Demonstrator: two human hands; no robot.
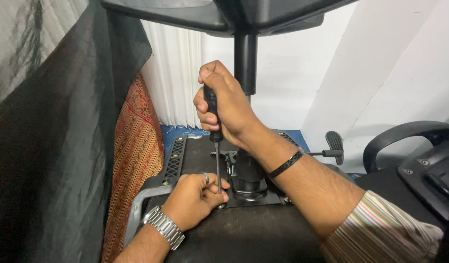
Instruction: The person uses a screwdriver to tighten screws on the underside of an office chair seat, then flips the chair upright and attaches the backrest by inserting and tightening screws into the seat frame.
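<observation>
Two hands working a screwdriver on the underside of an upturned office chair.

Left hand [194, 197], steel watch on the wrist and ring on one finger, is resting on the black seat underside [244, 234], its fingers [217, 187] curling nearly together and pinching the lower shaft of the screwdriver [215, 146] just above its tip; cannot tell whether the tip is seated in a screw, it is hiding behind those fingertips. Right hand [224, 104], black band on the wrist, is wrapping tight around the black handle, fingers fully clamped, thumb side up. Screwdriver's long axis is running near vertical, handle up inside the right fist, tip pointing down at the metal mounting plate [253, 195] edge by the left fingertips. Just right of both sets of fingers the black gas-lift column [245, 63] is rising to the chair base overhead.
</observation>
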